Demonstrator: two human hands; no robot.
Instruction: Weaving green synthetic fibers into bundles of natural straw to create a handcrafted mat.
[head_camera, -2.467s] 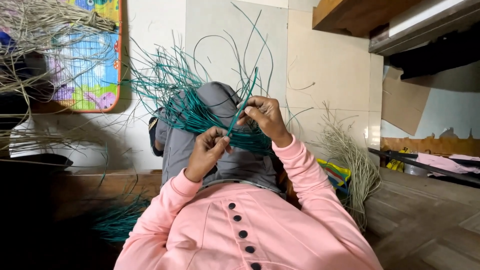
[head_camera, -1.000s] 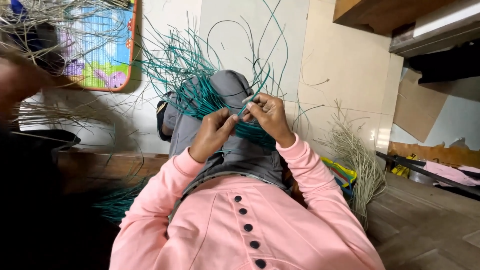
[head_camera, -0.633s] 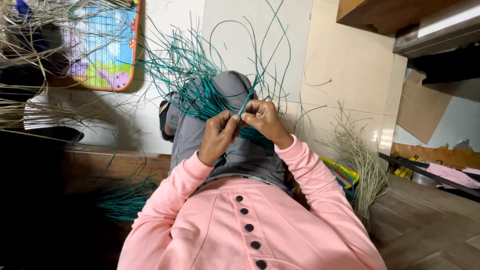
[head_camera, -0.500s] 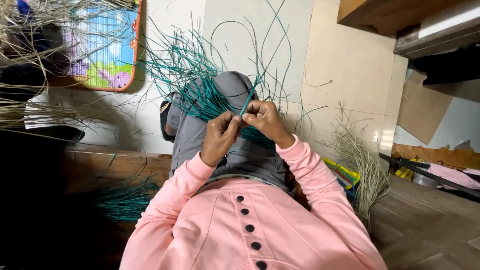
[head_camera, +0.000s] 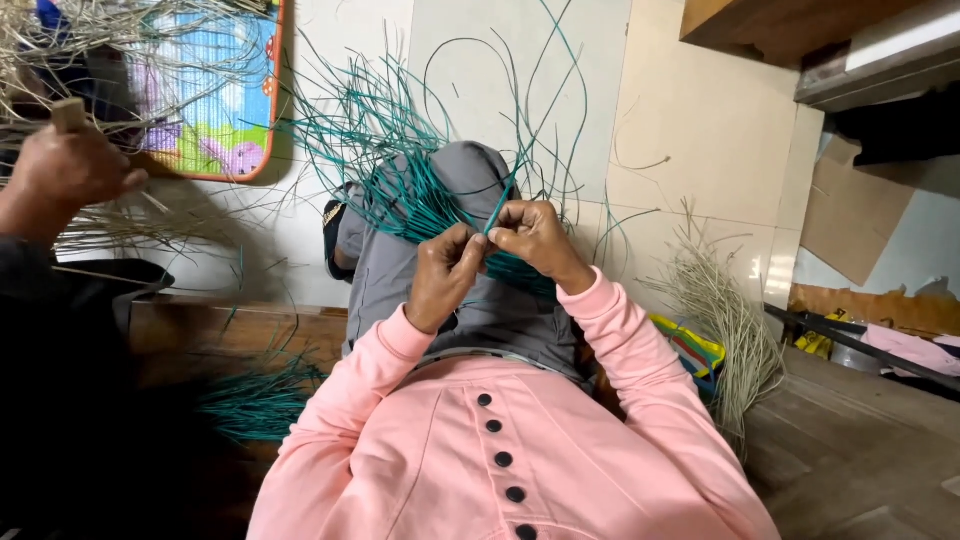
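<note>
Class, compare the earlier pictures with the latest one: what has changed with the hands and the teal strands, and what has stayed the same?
The left hand has moved up and in, so both hands now meet, pinching one teal strand with the right hand. Another person's hand has come into view on the left. The bundle of teal strands stays on the grey knee; the pale reeds have not moved.

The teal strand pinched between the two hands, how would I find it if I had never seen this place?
Start at the pink sleeves low in the picture and follow them up to the left hand and right hand, which meet over a grey-clad knee. Their fingers pinch one teal strand. Unlike the loose, curling teal strands fanning out behind, it stands short and straight.
</note>
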